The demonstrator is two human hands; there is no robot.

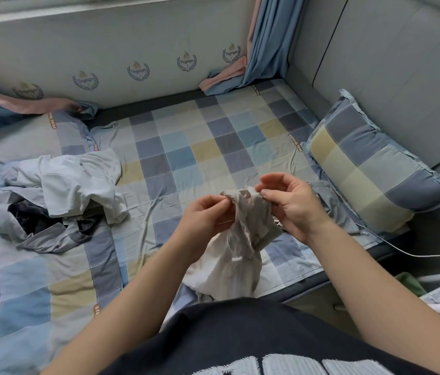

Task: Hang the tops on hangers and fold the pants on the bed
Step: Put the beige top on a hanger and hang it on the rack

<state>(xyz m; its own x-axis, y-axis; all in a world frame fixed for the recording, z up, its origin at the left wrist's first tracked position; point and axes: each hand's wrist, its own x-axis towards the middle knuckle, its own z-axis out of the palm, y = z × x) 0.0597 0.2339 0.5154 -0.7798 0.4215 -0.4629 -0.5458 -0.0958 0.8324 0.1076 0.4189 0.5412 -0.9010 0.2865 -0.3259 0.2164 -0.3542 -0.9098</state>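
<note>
Pinching the garment [240, 253] by its top edge with left hand [208, 215] and right hand [293, 205] over the bed [186, 147], we seem to be untangling it; next we'd shake it open to tell top from pants.

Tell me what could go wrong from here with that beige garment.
The left hand and right hand pinch only the top edge of the bunched beige garment; it may slip and drop.
Its lower part lies crumpled on the bed, so a fold could trap wrinkles.
The white cable lies near the right forearm and might snag.
</note>
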